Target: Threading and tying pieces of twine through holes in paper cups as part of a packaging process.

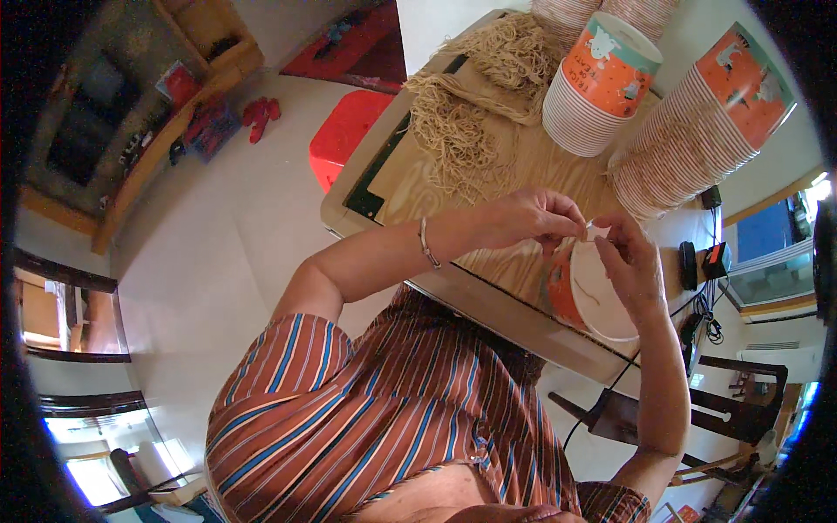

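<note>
Left hand (545, 218) and right hand (635, 266) meet at the rim of the cup (563, 292), anything grasped indiscernible; steadying the cup against the desk (493, 266) favours precision.

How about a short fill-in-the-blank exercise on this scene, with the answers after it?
A bracelet circles the person's ____ wrist.
The left hand and right hand are close together at an orange cup whose inside is ____.
Tangled strands lie on the table.
The stool beside it is coloured ____.

Missing words: left; white; red.
</note>
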A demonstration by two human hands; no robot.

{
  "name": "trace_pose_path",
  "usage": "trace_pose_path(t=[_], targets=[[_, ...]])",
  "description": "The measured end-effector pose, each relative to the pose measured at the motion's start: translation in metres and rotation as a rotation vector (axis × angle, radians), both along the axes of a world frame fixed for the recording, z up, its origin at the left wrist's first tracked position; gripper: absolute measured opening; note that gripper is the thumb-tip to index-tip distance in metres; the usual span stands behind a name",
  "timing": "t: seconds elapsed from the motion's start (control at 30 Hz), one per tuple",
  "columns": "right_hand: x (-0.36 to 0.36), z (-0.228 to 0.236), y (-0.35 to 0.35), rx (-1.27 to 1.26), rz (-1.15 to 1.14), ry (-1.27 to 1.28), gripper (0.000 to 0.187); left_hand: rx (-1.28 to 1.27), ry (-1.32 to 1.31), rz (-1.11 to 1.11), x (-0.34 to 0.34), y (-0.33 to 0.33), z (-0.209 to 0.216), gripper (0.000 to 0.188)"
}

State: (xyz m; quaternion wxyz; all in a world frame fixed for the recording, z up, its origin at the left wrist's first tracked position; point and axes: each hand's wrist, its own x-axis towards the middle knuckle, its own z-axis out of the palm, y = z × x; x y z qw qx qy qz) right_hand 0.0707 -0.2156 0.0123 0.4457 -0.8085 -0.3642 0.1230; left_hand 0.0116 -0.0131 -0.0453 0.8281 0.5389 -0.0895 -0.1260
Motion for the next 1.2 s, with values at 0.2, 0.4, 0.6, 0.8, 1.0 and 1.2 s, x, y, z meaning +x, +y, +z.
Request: trace_pose_path(t=[0.2,0.4,0.6,0.8,1.0,1.2], targets=[[-0.011,0.02,0.008,-0.17,-0.012,-0.265,0.016,0.26,-0.116,0.05,-0.005,0.0,0.017,0.024],[-0.013,0.02,0.012,-0.21,0.008,-0.346,0.014,0.357,-0.144,0.083,-0.005,-0.002,0.021,0.026],[-0.019,0.024,0.016,-0.225,-0.017,-0.444,0.015,0.333,-0.142,0.088,-0.001,-0.002,0.013,0.026],[-0.019,0.018,0.018,-0.262,-0.004,-0.502,0.021,0.287,-0.163,0.079,0.0,-0.004,0.011,0.025],[-0.015,0.016,0.017,-0.276,0.016,-0.406,0.021,0.189,-0.159,0.091,0.0,-0.006,0.007,0.026],[-0.007,0.018,0.011,-0.263,0.07,-0.26,0.017,0.189,-0.131,0.048,0.001,-0.005,0.006,0.023]])
